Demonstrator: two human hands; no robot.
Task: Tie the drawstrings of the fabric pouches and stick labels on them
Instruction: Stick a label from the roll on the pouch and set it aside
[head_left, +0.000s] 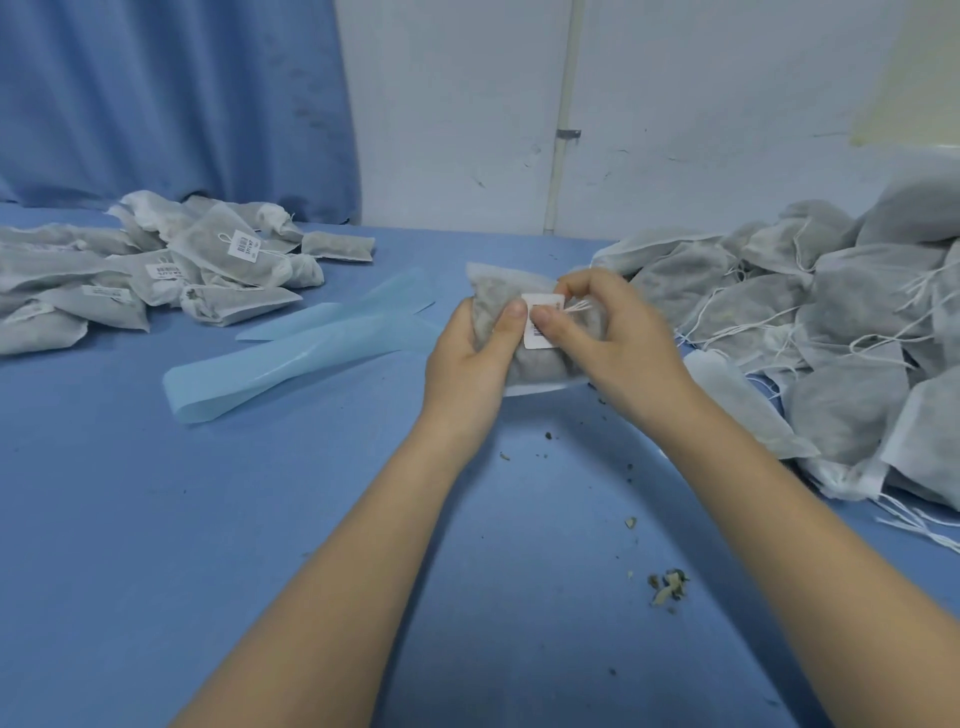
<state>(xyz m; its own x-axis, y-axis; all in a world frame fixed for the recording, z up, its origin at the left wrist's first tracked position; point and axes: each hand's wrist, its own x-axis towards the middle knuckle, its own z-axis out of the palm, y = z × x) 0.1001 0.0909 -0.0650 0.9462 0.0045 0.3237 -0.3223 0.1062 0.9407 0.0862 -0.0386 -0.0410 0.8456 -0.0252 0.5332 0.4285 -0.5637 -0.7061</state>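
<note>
Between the two hands, held just above the blue table (260, 519), is a filled grey pouch (524, 358) with a white label (540, 325) lying on its upper face. The label's long axis runs roughly toward and away from the person, and its far end sits just beside the gathered neck, where the white drawstring (576, 307) trails off to the right. The left hand (467, 358) cups the pouch from the left, fingers curled beneath and thumb lying on the fabric with its tip touching the label's left edge. The right hand (613, 332) comes in from the right, fingers curled, thumb tip pressing on the label's middle; whether the forefinger also pinches the string cannot be told. Judged from this, the label is being pressed down, and the near end, directly toward the person from the right thumb, is the part yet to be smoothed; the right hand is the nearer one for that. To the right lies a heap of unlabelled pouches (831, 332) with loose strings, to the left a pile of labelled pouches (171, 270), and between them pale blue backing strips (291, 353). Dark crumbs (667, 584) are scattered on the near table.
</note>
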